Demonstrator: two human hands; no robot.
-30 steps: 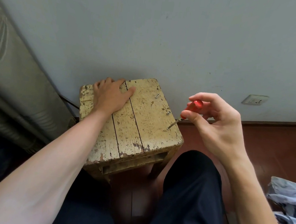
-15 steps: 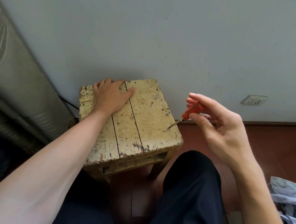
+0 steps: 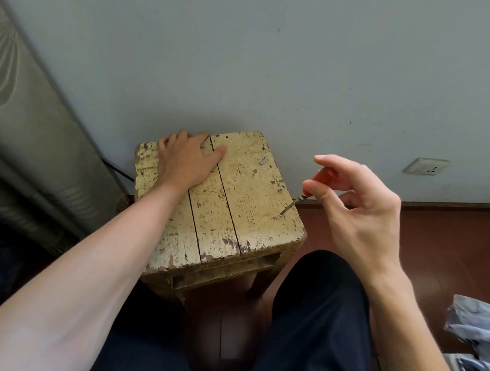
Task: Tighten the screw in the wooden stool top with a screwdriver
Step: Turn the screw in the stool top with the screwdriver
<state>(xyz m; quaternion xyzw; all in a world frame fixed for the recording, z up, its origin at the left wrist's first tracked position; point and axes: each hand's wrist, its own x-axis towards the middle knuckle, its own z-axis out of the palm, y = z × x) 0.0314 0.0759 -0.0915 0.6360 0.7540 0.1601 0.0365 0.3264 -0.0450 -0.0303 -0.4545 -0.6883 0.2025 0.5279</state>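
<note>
Head view: I see the left hand [image 3: 184, 161] pressed flat at ten o'clock on the stool top [image 3: 246, 191], likely to steady it. The right hand [image 3: 364, 216] pinches the screwdriver [image 3: 296, 201], its tip on the screw [image 3: 281, 215] at four o'clock.

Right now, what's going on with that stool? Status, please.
Left hand flat on stool top. Right hand pinches screwdriver, tip on near screw. Nothing in the way.
</note>
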